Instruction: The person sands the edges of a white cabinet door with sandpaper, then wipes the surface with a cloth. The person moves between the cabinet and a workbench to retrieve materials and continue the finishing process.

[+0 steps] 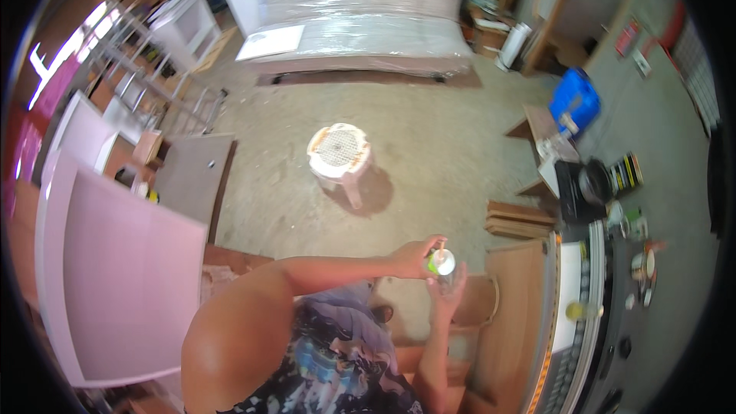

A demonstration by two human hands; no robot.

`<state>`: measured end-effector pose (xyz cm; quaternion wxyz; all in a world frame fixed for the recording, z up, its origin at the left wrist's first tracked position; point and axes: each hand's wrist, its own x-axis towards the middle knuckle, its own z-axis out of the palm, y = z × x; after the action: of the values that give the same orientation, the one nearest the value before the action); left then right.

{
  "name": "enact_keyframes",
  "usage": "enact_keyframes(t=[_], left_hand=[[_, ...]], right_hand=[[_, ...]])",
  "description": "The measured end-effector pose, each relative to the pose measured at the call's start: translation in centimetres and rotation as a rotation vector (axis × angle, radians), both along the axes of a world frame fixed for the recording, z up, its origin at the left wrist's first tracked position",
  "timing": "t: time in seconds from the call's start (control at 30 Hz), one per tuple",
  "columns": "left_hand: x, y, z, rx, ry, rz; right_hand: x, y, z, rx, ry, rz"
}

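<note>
Both hands meet in front of my body, right of the picture's middle, at a small bottle [441, 263] with a round white top and a bit of green on its side. My left hand [418, 257] comes across from the left, its fingers closed about the upper part, one finger lying over the white top. Below it, my right hand [451, 291] cups the lower part between thumb and fingers. That lower part looks greyish or see-through and is blurred; what is inside cannot be made out.
Ahead stands a worn white plastic stool [338, 149]. A plastic-wrapped sofa [360, 19] is at the back. Close on my right is a wooden cabinet [515, 299] beside a cluttered dark worktop [636, 322]. A large pale panel unit [130, 268] fills the left; a blue jerrycan [575, 100] stands farther right.
</note>
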<state>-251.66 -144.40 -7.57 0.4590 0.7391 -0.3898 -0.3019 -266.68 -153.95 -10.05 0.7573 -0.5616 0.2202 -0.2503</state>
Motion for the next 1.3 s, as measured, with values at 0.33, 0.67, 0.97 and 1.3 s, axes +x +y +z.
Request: enact_keyframes(t=[0.33,0.67,0.97,1.3], left_hand=[[12.4,27.9,1.0,-0.226,-0.252,0.371],[29.4,51.2,8.1,-0.208,-0.27,0.663],[39.3,64.5,9.8,-0.166,-0.224,1.342],[62.0,72.4,13.0,-0.022,-0.524,1.571]], right_hand=[[20.0,21.1,3.0,-0.018,0.104,0.542],[42.0,41.4,8.0,0.015,0.029,0.787],[62.4,57.7,7.4,0.041,0.01,1.485],[89.8,70.3,8.3,-0.112,-0.099,1.87]])
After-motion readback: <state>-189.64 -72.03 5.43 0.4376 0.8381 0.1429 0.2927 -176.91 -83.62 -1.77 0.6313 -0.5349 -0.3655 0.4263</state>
